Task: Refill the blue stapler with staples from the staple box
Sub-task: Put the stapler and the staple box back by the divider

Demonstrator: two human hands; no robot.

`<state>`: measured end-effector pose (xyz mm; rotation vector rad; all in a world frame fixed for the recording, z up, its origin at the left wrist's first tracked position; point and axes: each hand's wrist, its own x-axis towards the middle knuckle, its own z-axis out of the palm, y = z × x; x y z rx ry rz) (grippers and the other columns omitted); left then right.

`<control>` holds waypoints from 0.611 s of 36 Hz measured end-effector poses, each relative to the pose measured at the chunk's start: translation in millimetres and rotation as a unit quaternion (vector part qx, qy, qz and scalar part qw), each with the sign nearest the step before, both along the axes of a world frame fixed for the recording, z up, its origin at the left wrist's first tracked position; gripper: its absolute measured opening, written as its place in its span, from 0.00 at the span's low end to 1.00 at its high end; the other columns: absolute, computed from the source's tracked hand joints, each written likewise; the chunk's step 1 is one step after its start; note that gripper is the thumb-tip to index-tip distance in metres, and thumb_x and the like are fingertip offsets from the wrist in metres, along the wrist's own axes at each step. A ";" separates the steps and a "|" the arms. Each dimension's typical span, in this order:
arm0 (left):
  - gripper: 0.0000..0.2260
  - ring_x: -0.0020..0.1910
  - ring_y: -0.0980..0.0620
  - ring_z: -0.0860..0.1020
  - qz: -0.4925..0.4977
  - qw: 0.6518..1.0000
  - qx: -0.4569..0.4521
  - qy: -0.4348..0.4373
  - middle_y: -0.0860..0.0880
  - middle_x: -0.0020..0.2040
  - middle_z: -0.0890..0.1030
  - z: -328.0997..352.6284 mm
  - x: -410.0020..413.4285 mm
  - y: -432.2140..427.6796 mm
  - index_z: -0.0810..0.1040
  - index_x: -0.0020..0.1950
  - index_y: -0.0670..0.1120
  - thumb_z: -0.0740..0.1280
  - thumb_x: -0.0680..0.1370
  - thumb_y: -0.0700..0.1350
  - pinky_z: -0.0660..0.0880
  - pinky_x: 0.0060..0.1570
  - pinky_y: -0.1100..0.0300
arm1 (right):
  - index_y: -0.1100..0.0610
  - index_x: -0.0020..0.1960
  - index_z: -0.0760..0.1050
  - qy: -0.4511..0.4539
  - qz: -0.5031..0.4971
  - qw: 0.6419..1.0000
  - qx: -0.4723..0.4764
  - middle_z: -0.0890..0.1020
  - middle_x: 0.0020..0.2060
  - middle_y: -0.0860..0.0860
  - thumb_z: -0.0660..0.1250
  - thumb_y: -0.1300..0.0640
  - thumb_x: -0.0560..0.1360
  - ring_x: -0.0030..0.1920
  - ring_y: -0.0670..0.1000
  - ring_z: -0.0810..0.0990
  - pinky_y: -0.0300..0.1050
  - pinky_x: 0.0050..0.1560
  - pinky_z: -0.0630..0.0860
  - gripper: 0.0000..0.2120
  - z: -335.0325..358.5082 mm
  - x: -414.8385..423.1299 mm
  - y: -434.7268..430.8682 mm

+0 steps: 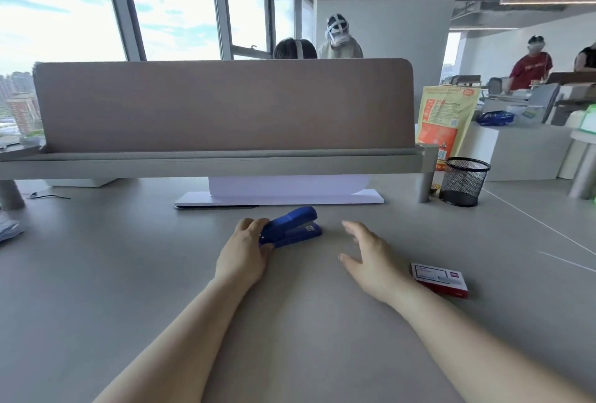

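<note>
- Desk surface (129,273), grey and matte, fills the lower half of the frame; both bare forearms reach up across it from the bottom edge.
- Left hand (243,251), just left of centre, is curled around the rear end of the blue stapler (290,227): fingers over the top of the back, thumb low at the near side, palm turned toward it.
- Blue stapler lies on the desk at centre frame, its rear in that grasp and its nose pointing toward the upper right. Its upper arm is raised a little from the base, showing a metal part at the front.
- Right hand (367,257), right of centre, hovers with fingers spread and loosely bent, holding nothing. It is near the stapler's nose but apart from it, with bare desk between.
- Staple box (440,280), red with a white top label, lies flat at the right of the frame, just beside the right wrist on its outer side, well apart from the stapler. It looks closed.
- Black mesh cup (464,181) stands further up at the right, empty as far as can be seen.
</note>
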<state>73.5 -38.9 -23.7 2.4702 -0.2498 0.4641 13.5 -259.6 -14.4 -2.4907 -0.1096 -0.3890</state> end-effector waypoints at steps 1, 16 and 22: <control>0.17 0.53 0.43 0.76 0.005 1.000 0.001 0.002 0.47 0.61 0.71 0.2 2.5 -0.8 0.71 0.63 0.51 0.66 0.75 0.45 0.73 0.48 0.53 | 0.50 0.70 0.60 -0.003 -0.001 1.000 -0.001 0.72 0.67 0.50 0.64 0.52 0.74 0.65 0.51 0.71 0.47 0.61 0.70 0.26 0.3 0.0 0.5; 0.23 0.60 0.41 0.72 0.025 0.999 0.022 -0.038 0.47 0.70 0.67 4.5 -4.6 -11.6 0.65 0.69 0.50 0.65 0.75 0.46 0.72 0.54 0.49 | 0.54 0.61 0.73 -0.070 0.024 0.992 -0.105 0.77 0.61 0.49 0.64 0.53 0.74 0.63 0.51 0.72 0.43 0.62 0.67 0.16 15.2 -43.7 -40.8; 0.25 0.65 0.41 0.68 0.027 0.993 0.084 -0.074 0.45 0.69 0.68 1.5 -20.3 -28.0 0.67 0.68 0.48 0.67 0.72 0.50 0.63 0.66 0.49 | 0.54 0.48 0.78 -0.084 -0.053 0.990 -0.104 0.82 0.49 0.50 0.66 0.58 0.70 0.52 0.55 0.78 0.49 0.52 0.74 0.07 2.8 -70.4 -87.7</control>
